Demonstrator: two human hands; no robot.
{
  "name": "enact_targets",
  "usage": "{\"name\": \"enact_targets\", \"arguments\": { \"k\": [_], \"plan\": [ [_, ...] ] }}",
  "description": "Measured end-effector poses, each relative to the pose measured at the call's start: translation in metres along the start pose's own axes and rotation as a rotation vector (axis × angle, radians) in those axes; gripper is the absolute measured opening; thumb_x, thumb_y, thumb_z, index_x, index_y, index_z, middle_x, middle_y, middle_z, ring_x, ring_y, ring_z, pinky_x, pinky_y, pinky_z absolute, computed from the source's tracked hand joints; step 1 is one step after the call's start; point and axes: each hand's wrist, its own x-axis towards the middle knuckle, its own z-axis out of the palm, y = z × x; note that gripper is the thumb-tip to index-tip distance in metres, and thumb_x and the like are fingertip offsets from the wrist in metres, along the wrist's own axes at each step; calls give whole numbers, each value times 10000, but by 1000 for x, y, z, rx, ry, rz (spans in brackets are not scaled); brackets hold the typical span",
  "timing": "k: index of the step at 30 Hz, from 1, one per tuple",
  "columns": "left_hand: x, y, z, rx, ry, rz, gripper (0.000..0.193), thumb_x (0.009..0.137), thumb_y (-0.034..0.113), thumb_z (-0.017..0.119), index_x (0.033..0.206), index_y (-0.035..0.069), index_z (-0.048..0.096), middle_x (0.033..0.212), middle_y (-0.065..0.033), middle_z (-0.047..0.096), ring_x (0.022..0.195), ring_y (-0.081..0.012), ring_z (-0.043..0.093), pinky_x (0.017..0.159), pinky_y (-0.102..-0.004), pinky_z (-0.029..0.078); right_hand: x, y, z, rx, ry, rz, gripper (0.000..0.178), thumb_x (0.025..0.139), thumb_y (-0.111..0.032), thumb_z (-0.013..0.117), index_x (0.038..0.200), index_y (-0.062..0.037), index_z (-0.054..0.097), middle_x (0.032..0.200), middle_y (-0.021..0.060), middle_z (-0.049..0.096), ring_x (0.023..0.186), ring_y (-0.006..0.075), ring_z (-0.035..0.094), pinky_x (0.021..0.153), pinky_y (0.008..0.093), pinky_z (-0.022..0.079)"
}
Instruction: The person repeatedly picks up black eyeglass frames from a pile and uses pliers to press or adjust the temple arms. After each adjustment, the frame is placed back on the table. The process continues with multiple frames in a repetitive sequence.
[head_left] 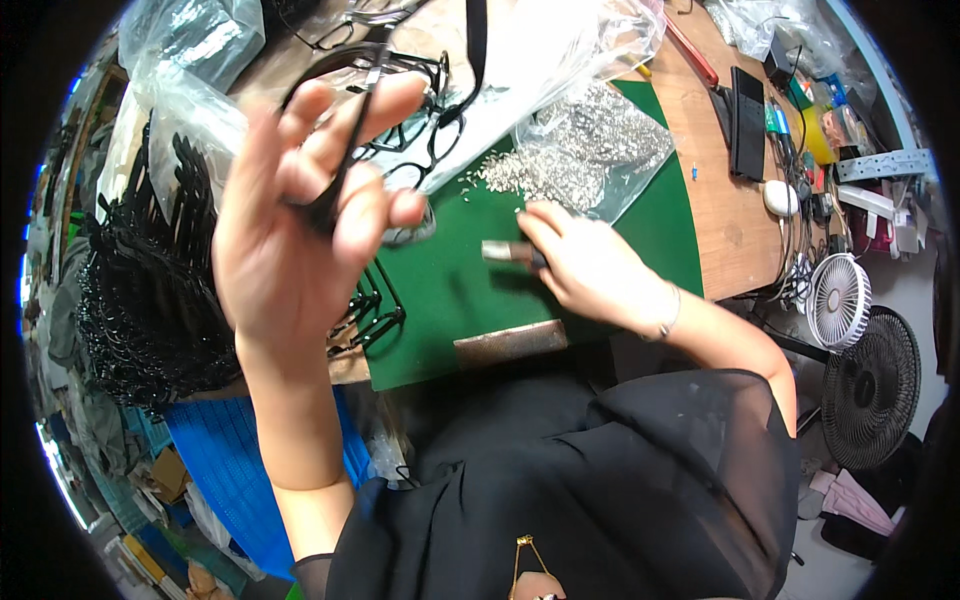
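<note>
While L grip (300, 225) pinches blk specs (356, 130), R grip (603, 268) clasps tool (508, 251), any print illegible

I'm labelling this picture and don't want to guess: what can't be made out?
All in the head view:
Black piece in the left hand: fingers cover part of it, and blur softens its outline.
Tool in the right hand: the hand covers its grip.
Small pale bits: too small to tell their exact shape.
Dark heap at left: its parts overlap, hiding how many there are.
</note>
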Motion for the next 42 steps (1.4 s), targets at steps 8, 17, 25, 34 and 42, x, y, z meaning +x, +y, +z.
{"name": "enact_targets", "arguments": {
  "k": [8, 17, 25, 34, 42],
  "plan": [
    [-106, -42, 46, 304, 399, 11, 916, 644, 61, 736, 1305, -77, 117, 866, -209, 593, 403, -160, 508, 488, -303, 484, -24, 0, 4, -89, -34, 14, 454, 738, -172, 594, 1123, 24, 455, 1087, 161, 478, 697, 259, 566, 617, 354, 465],
    [-106, -92, 42, 317, 315, -33, 1162, 544, -104, 730, 1365, 74, -73, 1115, -212, 478, 642, -178, 576, 668, -320, 493, 10, 28, 9, 79, 120, 161, 110, 740, -88, 565, 764, -3, 500, 694, 180, 528, 700, 348, 546, 646, 419, 446],
    [-120, -90, 33, 643, 187, -37, 993, 644, -172, 640, 1348, 44, -26, 1200, -277, 432, 805, -188, 612, 751, -290, 501, 23, 26, 26, 95, 174, 205, 145, 730, -105, 588, 778, -4, 497, 746, 171, 515, 722, 345, 528, 645, 419, 426],
    [-106, -92, 34, 518, 255, 4, 962, 671, -168, 620, 1346, 48, -30, 1241, -283, 387, 811, -171, 606, 756, -281, 488, 23, 18, 40, -176, 229, 161, 175, 717, -112, 590, 806, -9, 481, 737, 153, 522, 703, 327, 534, 635, 428, 428],
    [-89, -124, 41, 712, 330, -4, 933, 669, -155, 620, 1354, 57, 23, 1220, -192, 423, 853, -142, 570, 780, -248, 471, -38, -27, -32, 824, 24, 291, 152, 799, -116, 601, 828, 11, 523, 706, 120, 532, 636, 197, 554, 597, 305, 446]
  ]
}}
